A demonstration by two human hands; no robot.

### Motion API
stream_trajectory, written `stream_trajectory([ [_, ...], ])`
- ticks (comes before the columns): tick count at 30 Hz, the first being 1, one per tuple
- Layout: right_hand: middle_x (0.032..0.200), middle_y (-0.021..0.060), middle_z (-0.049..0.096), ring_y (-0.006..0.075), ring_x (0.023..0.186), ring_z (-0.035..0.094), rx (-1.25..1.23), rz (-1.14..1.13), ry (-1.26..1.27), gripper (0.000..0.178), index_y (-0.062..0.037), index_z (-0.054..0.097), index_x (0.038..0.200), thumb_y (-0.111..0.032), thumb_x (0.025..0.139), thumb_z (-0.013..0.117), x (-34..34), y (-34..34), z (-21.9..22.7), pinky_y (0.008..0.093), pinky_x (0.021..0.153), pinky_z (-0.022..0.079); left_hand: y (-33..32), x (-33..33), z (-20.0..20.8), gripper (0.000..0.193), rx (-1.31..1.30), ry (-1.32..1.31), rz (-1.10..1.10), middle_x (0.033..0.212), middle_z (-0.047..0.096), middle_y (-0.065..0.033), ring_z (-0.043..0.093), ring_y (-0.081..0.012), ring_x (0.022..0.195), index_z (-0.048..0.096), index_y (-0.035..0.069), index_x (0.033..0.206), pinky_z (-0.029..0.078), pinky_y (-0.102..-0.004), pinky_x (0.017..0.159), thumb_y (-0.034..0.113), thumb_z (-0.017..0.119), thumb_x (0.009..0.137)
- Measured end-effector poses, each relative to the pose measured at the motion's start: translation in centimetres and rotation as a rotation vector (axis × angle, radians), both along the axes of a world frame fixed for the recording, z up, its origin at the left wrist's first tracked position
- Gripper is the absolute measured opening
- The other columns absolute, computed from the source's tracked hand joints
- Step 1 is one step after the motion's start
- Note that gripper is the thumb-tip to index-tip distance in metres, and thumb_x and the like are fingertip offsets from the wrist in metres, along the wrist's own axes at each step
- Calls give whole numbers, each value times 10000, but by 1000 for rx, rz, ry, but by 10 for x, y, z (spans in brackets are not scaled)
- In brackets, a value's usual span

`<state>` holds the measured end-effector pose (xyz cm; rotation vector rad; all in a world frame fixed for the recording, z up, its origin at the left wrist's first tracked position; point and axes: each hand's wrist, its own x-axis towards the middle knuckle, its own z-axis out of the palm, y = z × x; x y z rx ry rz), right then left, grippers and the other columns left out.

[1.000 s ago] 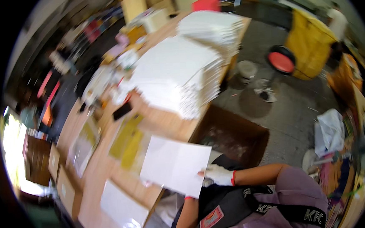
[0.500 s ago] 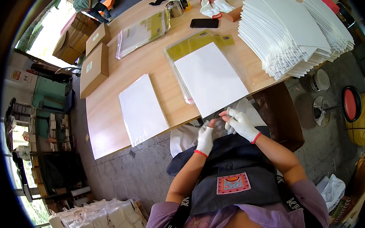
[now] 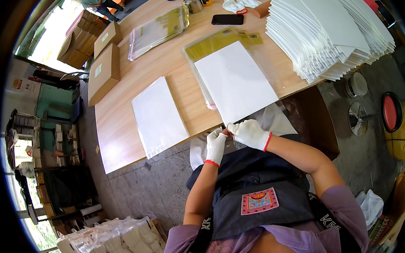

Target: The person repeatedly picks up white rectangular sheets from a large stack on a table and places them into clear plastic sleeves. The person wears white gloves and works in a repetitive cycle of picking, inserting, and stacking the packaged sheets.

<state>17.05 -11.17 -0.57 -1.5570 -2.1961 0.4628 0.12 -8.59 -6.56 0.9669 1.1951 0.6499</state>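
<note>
Both gloved hands have shifted a little leftward since the earlier frame, and their fingertips now meet by the near-left corner of the white sheet (image 3: 237,82). Beneath spreads a wood-grain table (image 3: 175,58). Toward its right edge rises a tall stack of folded white boards (image 3: 319,29), with a second stack (image 3: 367,21) behind it, farther right. Two brown cardboard boxes (image 3: 104,77) line the left edge. Clear bags with olive panels (image 3: 209,41) lie at the middle of the near half; the white sheet is over or inside the uppermost, I cannot tell which, its near side along the surface's near edge. Left of it, another white sheet in clear film (image 3: 160,115) reaches that same edge, and more olive-and-clear bags (image 3: 157,34) lie toward the far-left corner. The left hand (image 3: 216,146) and right hand (image 3: 249,134) have curled, pinching fingers; whether they grip anything I cannot tell. Nearer the far edge are spare white gloves (image 3: 240,3), a black phone (image 3: 227,19) and a metal cup (image 3: 193,4).
</note>
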Motion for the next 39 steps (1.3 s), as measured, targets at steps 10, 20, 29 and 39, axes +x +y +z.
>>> stream_trajectory([
  [10, 905, 117, 635, 216, 798, 594, -291, -1154, 172, 218, -8, 624, 944, -168, 833, 526, 301, -141, -125, 353, 709, 486, -9, -6, 25, 206, 166, 156, -120, 821, 670, -47, 606, -87, 702, 606, -23, 935, 486, -251, 596, 170, 618, 864],
  [20, 921, 74, 619, 290, 875, 590, 411, -347, -100, 282, -126, 557, 899, -235, 682, 701, 154, -65, 17, 397, 715, 469, -3, 11, 37, 263, 1386, 830, -222, 1070, 604, -32, 597, -219, 800, 668, 174, 939, 491, -331, 622, 96, 698, 689],
  [29, 802, 102, 593, 234, 711, 581, -238, -586, 436, 130, -45, 546, 758, -123, 751, 650, 122, -19, -11, 331, 692, 476, -9, 5, 17, 83, 825, 373, 97, 776, 595, -63, 550, -164, 702, 612, 51, 875, 433, -272, 611, 50, 652, 802],
  [39, 549, 9, 509, 96, 412, 474, -707, -822, 776, 339, -78, 582, 767, -389, 892, 533, 133, -42, 15, 263, 380, 370, -4, 1, 49, 336, -15, -330, 293, 918, 598, -41, 593, -130, 808, 521, 13, 1149, 510, -275, 705, 33, 624, 830],
])
